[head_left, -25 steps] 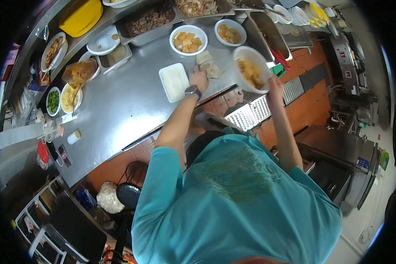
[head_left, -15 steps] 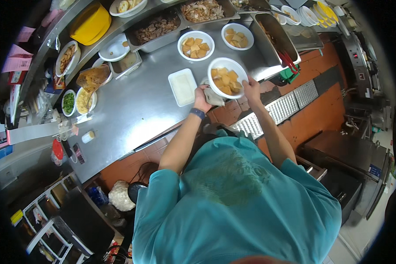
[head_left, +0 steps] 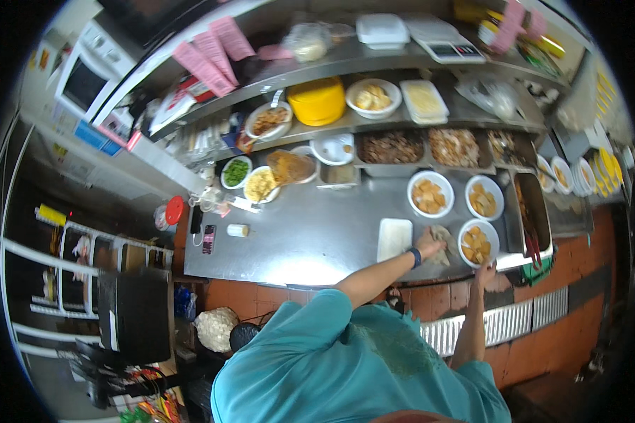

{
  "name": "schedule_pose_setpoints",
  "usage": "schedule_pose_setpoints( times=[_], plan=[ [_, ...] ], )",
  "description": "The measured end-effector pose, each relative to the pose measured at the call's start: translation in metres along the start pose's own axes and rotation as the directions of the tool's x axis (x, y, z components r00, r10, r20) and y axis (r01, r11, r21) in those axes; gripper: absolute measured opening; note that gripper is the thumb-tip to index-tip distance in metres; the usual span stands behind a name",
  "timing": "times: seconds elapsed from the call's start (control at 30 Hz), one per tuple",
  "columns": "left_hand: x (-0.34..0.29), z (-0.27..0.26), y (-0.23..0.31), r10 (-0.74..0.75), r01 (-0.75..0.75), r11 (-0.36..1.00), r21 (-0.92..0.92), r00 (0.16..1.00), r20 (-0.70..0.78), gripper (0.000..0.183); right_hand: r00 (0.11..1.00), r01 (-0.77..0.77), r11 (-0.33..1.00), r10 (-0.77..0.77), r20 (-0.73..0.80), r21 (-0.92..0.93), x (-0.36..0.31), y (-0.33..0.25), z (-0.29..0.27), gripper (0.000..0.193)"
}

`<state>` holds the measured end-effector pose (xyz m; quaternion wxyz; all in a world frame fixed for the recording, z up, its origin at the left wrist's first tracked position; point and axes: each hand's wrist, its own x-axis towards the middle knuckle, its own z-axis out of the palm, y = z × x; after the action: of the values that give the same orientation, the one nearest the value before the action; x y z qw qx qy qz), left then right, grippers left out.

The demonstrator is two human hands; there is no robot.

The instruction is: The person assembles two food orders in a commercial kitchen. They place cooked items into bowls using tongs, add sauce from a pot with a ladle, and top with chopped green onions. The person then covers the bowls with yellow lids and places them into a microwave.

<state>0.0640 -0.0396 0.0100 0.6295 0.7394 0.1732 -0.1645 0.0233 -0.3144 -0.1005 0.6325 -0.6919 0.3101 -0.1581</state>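
At the front edge of the steel counter (head_left: pixel 296 247), my right hand (head_left: pixel 485 273) grips the near rim of a white bowl (head_left: pixel 494 243) holding yellow-brown chunks. My left hand (head_left: pixel 428 244), with a dark band at its wrist, holds a crumpled greyish cloth (head_left: pixel 442 248) just left of that bowl. Behind it stand two similar bowls of chunks, one to the left (head_left: pixel 413 204) and one to the right (head_left: pixel 499 204). Left of the cloth lies a white rectangular tray (head_left: pixel 394 240).
Metal pans of chopped food, such as a brown-filled pan (head_left: pixel 391 149), line the counter's back. At the left are bowls of chopped greens (head_left: pixel 236 172) and yellow bits (head_left: pixel 261 185), a phone (head_left: pixel 209 240) and a small white jar (head_left: pixel 238 230). Red-handled tongs (head_left: pixel 533 250) rest at the right.
The bowl, earlier held between both hands at the edge, now stands by the other two bowls. My left hand has come away from it with the cloth. The view has swung left and up.
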Motion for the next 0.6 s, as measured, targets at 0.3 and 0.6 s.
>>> schedule_pose_setpoints(
  times=[0.3, 0.6],
  plan=[
    [-0.103, -0.357, 0.157, 0.787, -0.703, 0.617, 0.354, 0.564, -0.250, 0.016, 0.997, -0.059, 0.965, 0.046, 0.057, 0.256, -0.062, 0.049, -0.005, 0.040],
    [-0.168, -0.810, 0.473, 0.756, -0.395, 0.316, 0.863, -0.444, -0.480, 0.081, 0.675, 0.506, 0.852, -0.488, 0.554, 0.134, -0.272, -0.302, 0.300, 0.031]
  ],
)
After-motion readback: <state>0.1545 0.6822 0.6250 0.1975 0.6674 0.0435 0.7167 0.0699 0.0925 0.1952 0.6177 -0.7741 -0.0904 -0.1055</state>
